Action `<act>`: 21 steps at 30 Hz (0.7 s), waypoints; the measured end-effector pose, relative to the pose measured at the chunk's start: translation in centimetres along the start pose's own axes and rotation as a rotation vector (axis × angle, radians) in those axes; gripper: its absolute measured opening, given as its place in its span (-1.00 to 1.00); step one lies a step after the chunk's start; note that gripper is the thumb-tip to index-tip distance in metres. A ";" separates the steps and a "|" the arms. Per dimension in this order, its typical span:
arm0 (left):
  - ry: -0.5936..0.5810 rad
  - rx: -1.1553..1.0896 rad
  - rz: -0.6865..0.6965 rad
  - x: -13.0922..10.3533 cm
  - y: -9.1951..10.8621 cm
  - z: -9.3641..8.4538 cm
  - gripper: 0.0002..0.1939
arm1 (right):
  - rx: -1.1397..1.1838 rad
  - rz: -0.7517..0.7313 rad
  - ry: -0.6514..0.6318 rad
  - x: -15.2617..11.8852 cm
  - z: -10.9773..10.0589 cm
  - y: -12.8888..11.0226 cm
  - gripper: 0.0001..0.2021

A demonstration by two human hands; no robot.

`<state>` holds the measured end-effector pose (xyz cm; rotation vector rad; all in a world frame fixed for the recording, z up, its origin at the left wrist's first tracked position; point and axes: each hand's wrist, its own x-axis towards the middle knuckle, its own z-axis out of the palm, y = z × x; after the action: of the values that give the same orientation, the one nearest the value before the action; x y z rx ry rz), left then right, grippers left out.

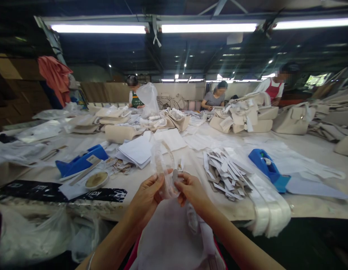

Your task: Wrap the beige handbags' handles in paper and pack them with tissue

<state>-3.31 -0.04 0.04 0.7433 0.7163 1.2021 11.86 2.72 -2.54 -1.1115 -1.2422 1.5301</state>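
Note:
Just past the table's near edge, my left hand [148, 193] is closed on a strap in a clear plastic sleeve [161, 165], which loops up above the fingers. My right hand [193, 188] pinches a small grey piece [175, 174] at the strap's end; whether it is a tab or a metal fitting I cannot tell. Below both hands, a whitish bag-like piece [168, 232] lies in my lap, blurred, with a plastic-wrapped part on its right side.
A heap of grey and white strips [226, 174] lies to the right, beside a blue tape dispenser [266, 167]. Another blue dispenser [80, 161], a round dish [97, 180] and white sheets [137, 150] are on the left. Beige bags [247, 112] and several people [214, 98] are across the table.

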 end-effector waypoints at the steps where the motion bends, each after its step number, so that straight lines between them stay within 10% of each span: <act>1: 0.000 -0.007 -0.004 0.1 0.0 0.0 -0.52 | -0.037 -0.021 -0.008 0.0 0.0 0.1 -0.68; 11: -0.006 -0.045 -0.189 1.1 0.2 -0.4 -0.59 | -0.840 -0.612 0.002 -1.1 -1.3 -0.5 -0.63; 21: -0.057 -0.080 -0.183 0.7 -1.2 -1.0 -0.66 | -0.860 -0.902 -0.032 -1.2 -1.8 0.2 -0.78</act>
<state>-3.29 0.56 -1.58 0.6292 0.6702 1.0331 13.87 1.95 -2.78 -0.7868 -2.1177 0.3105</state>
